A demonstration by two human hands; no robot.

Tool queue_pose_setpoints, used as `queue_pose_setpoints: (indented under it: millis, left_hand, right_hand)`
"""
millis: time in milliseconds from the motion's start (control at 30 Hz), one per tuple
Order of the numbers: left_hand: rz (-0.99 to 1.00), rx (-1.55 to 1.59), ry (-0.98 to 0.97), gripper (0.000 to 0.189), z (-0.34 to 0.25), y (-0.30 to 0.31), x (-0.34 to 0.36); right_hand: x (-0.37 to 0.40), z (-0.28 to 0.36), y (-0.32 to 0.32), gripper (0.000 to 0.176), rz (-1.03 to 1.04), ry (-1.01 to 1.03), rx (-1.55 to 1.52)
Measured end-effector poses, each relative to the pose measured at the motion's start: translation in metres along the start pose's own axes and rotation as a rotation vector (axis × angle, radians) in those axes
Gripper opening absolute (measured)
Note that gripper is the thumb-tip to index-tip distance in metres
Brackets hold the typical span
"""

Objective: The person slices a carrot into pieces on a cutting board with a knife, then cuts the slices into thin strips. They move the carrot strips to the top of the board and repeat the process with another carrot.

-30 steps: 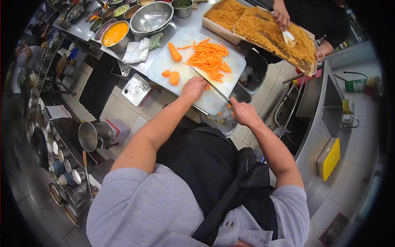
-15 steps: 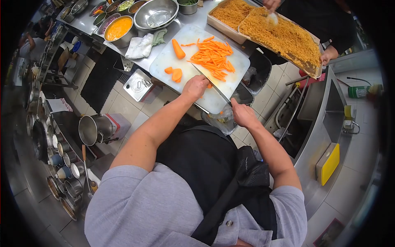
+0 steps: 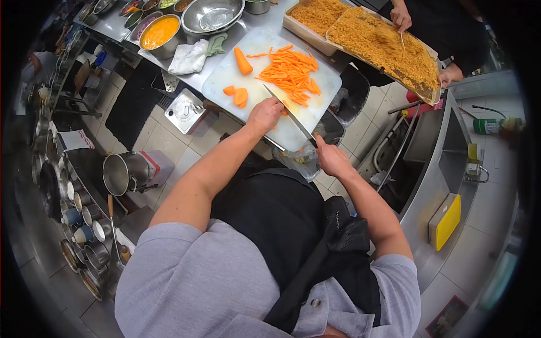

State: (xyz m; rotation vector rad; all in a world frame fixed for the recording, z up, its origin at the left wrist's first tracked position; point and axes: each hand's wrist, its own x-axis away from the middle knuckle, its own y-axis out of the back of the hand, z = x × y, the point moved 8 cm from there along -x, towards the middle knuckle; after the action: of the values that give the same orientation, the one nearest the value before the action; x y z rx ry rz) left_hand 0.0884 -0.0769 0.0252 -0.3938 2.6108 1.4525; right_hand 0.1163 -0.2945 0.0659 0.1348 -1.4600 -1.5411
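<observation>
My left hand (image 3: 266, 115) is closed over a carrot piece, with a bit of orange showing past its fingertips, near the front edge of the white cutting board (image 3: 222, 84). My right hand (image 3: 332, 156) grips the handle of a long knife (image 3: 296, 119). Its blade slants across the board, close beside the left fingers. Beyond the blade lies a heap of carrot sticks (image 3: 290, 73). A whole peeled carrot (image 3: 243, 61) and several short carrot chunks (image 3: 240, 97) rest on the board's left side.
Left of the board are a folded white cloth (image 3: 189, 57), a pot of orange liquid (image 3: 159, 35) and metal bowls (image 3: 211, 16). At the right, a co-worker's hand (image 3: 401, 18) works over a tray of orange rice-like food (image 3: 366, 34). A lined bin (image 3: 355, 93) stands below.
The knife blade has tilted slightly beside my left fingers, while both hands keep their grip. The co-worker's upper hand has moved right and down over the tray.
</observation>
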Motion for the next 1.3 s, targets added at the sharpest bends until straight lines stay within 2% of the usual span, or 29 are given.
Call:
queue_pose_setpoints:
  millis: [200, 300, 467, 567, 733, 867, 1067, 1233, 1300]
  left_hand:
    - [-0.031, 0.004, -0.023, 0.015, 0.003, 0.000, 0.002]
    - [-0.050, 0.029, -0.025, 0.014, 0.004, -0.001, 0.003]
    - [-0.018, -0.027, -0.007, 0.010, 0.008, -0.002, -0.004]
    - [-0.078, 0.010, -0.004, 0.008, 0.007, 0.000, 0.001]
    - [-0.062, -0.007, -0.017, 0.007, 0.006, 0.002, -0.002]
    - [-0.083, 0.020, 0.005, 0.007, 0.008, 0.001, 0.002]
    - [-0.016, -0.025, -0.047, 0.002, 0.015, 0.003, -0.006]
    - [-0.013, 0.003, 0.002, 0.002, 0.019, 0.009, -0.001]
    - [-0.010, -0.003, -0.004, 0.002, 0.018, 0.007, -0.004]
  right_hand:
    - [0.006, 0.003, 0.018, 0.031, 0.015, 0.006, 0.042]
    - [-0.003, 0.000, -0.008, 0.031, 0.035, -0.026, -0.012]
    - [0.008, 0.011, 0.020, 0.028, 0.063, -0.015, -0.017]
    - [-0.001, -0.005, -0.020, 0.028, 0.075, -0.037, -0.036]
    - [0.003, 0.011, 0.019, 0.027, 0.081, -0.003, -0.072]
    - [-0.004, -0.005, -0.025, 0.028, 0.068, -0.039, -0.109]
    - [-0.007, 0.004, 0.014, 0.027, 0.058, 0.009, -0.073]
    - [0.009, -0.001, 0.017, 0.028, 0.041, 0.022, -0.099]
    - [0.012, -0.001, 0.009, 0.029, 0.114, -0.003, -0.087]
